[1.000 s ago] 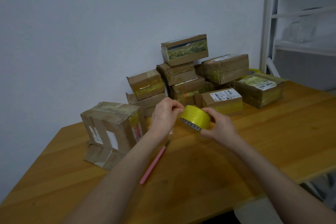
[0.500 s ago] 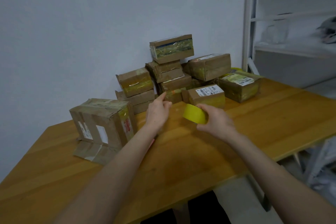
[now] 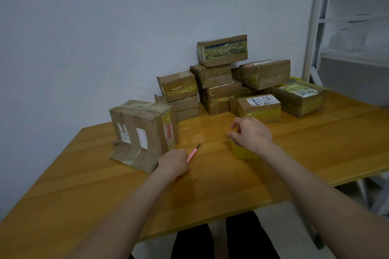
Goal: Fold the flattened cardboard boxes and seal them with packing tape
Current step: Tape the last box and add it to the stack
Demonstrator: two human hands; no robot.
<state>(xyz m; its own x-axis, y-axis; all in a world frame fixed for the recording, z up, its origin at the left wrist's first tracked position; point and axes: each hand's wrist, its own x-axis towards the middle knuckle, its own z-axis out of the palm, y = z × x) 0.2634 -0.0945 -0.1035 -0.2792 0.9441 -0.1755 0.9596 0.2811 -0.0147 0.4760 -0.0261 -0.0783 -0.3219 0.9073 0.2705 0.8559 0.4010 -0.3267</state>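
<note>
A yellow tape roll [image 3: 242,153] stands on the wooden table [image 3: 315,145], right of centre. My right hand [image 3: 251,134] lies over its top, fingers curled round it. My left hand [image 3: 173,164] grips the handle of a pink cutter [image 3: 192,154], whose blade tip points toward the far right. Just left of that hand stands a brown cardboard box [image 3: 143,130] with white labels and a loose flap spread on the table at its base.
A pile of several taped cardboard boxes [image 3: 223,82] sits against the wall at the back of the table. A white shelf frame [image 3: 311,27] rises at the right. The table's near edge runs just in front of my legs.
The right hand lowered the tape roll from mid-air onto the table. The left hand left the roll, dropped to the left and took hold of the pink cutter.
</note>
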